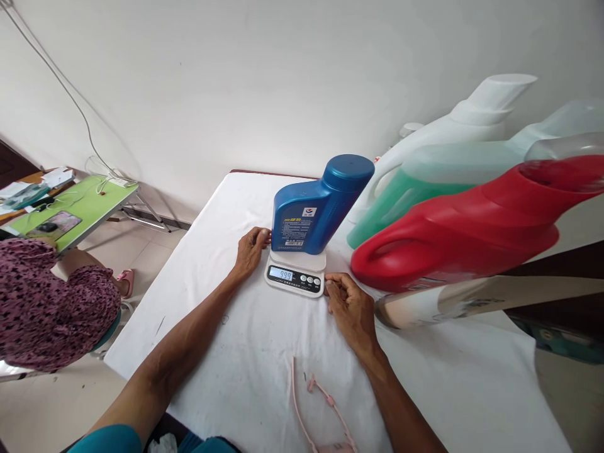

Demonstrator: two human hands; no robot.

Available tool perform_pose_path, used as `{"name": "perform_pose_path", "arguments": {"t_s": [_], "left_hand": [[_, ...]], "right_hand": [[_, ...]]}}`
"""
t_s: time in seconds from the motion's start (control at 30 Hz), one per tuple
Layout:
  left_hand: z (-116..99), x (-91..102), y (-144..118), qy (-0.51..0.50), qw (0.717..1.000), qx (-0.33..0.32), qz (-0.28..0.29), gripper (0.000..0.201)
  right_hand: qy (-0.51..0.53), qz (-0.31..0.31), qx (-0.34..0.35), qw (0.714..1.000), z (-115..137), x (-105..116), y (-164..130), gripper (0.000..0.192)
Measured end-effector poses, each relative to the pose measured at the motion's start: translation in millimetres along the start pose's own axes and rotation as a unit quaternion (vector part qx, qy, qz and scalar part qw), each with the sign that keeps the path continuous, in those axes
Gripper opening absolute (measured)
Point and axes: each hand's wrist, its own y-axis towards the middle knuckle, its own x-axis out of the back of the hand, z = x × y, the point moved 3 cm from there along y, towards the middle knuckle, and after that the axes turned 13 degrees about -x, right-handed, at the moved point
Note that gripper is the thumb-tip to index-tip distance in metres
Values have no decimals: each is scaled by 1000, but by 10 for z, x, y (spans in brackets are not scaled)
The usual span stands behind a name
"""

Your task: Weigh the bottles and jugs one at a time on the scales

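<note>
The blue bottle (pixel 302 217) stands up on the small white scale (pixel 295 280), with its blue cap on. The scale sits on a white cloth (pixel 236 352) on the desk (pixel 255 172). Its little screen is lit and shows numbers that look like 999.

The left hand (pixel 251 253) rests on the cloth with its fingers curled in. Its fingertips are at the left side of the scale, close to the bottom of the blue bottle. The right hand (pixel 352 308) is curled too, with its fingertips at the right side of the scale. I cannot tell if the hands grip the scale or just sit against it.

To the right are a big red bottle (pixel 453 233), a see-through bottle (pixel 453 165) with green stuff inside, and a white bottle (pixel 436 135) behind them. A pink strap (pixel 333 402) lies near the front of the cloth.

Off to the left, a person (pixel 56 308) in spotted clothes is beside a green desk (pixel 106 204) with a mouse (pixel 47 227) on it.
</note>
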Motion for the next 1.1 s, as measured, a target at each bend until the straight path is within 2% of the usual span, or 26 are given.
{"name": "perform_pose_path", "arguments": {"t_s": [0.1,0.17,0.27,0.37,0.5,0.57,0.67,0.8,0.93,1.1], "left_hand": [[-192,93,0,-55,996,-17,-72,66],[-434,155,6,-66,991,-75,-90,71],[-833,155,24,-51,983,-170,-46,79],[-1040,25,72,-23,980,-197,15,97],[-955,-164,218,-32,990,-140,-3,104],[-850,-243,293,-78,994,-75,2,95],[-756,-341,343,-170,985,5,39,74],[-758,-363,384,-247,968,15,32,67],[-694,-185,647,-237,971,5,-17,67],[-406,235,1358,-152,981,-48,-112,63]], "right_hand": [[-2,2,-2,1000,-3,2,-1,35],[1,4,-4,1000,-13,1,1,34],[6,9,-4,1000,-33,-4,6,35],[2,9,-4,1000,-43,-1,11,37],[-8,2,-7,1000,-26,21,11,43],[-21,8,-11,1000,-18,33,9,47],[-38,9,-18,999,-38,53,10,53],[-43,8,-37,998,-109,59,21,57],[-17,-15,-46,999,-131,45,-3,52],[-4,-26,-45,999,-127,21,-17,47]]}}
